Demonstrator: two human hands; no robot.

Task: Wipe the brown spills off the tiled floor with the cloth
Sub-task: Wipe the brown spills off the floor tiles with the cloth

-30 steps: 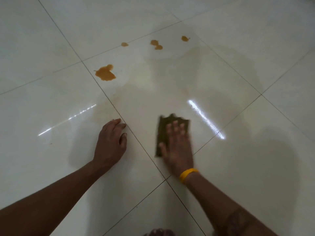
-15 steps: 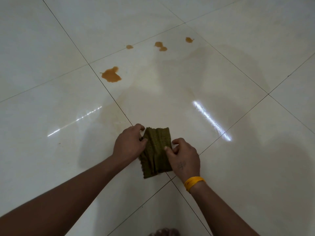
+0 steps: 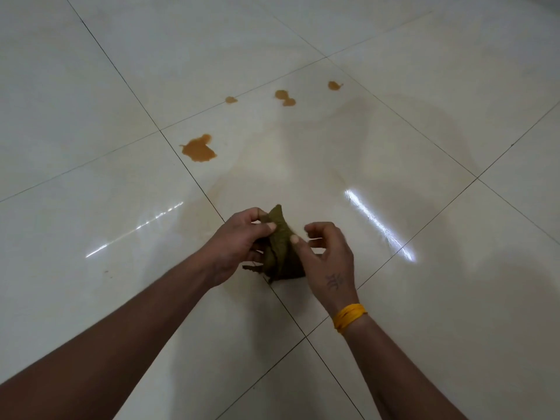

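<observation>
The left hand (image 3: 239,241) and the right hand (image 3: 325,253) are close together just above the floor (image 3: 91,207), and both pinch the crumpled cloth (image 3: 280,253) that hangs between them, its lower end on a tile joint. The biggest spill (image 3: 198,149) lies beyond the left hand, and three small spills (image 3: 285,97) lie farther away. A yellow band (image 3: 348,316) is around the right wrist.

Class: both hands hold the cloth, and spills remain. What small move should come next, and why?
Probably set the bunched cloth, gripped by the left hand and right hand, flat again and push toward the largest brown spill, the nearest unwiped one.
</observation>
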